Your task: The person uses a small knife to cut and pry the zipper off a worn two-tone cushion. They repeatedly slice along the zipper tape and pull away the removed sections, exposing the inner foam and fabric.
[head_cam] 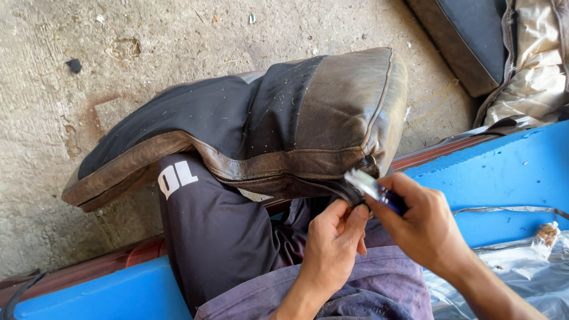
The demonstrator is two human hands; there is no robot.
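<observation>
A bare concrete floor [89,47] fills the upper left, with open room all around the far side of the work; only a small dark pebble [73,65] lies there. A blue bench [510,172] runs from the lower left to the right edge, and the person sits on it. Across the person's knee [201,225] lies a worn leather cushion [261,124], black and brown, its long axis running from the lower left up to the right, the brown end pointing towards the upper right. Another cushion [468,35] leans at the top right corner. The left hand [332,243] pinches the cushion's lower seam near its right corner. The right hand [424,222] is closed around a small blade with a blue grip [376,191], its tip pointing left at that seam.
</observation>
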